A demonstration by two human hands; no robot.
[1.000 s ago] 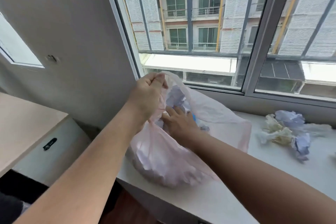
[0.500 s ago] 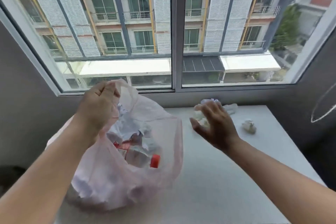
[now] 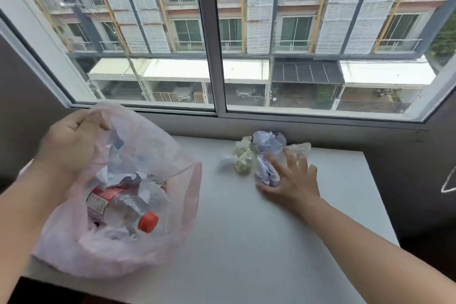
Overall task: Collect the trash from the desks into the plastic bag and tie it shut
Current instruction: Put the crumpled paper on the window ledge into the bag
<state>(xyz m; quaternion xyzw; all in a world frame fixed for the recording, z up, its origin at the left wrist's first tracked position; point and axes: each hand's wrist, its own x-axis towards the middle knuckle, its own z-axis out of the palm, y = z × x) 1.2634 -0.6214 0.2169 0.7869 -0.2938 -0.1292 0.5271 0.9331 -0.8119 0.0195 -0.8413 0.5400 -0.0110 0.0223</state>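
A thin pink plastic bag sits open at the left end of the white desk. My left hand grips its rim and holds the mouth up. Inside lie crumpled white papers and a clear bottle with a red label and an orange cap. Near the window, my right hand rests with spread fingers on a crumpled lavender paper wad. A pale yellow crumpled paper lies just left of it, and a clear plastic scrap lies behind my fingers.
A large window with a grey centre post runs along the back of the desk. Dark walls close in on the left and right. The desk's right edge drops off beside my right forearm.
My right hand came out of the bag and moved right across the desk onto the lavender paper. My left hand kept hold of the bag rim. The view swung right.
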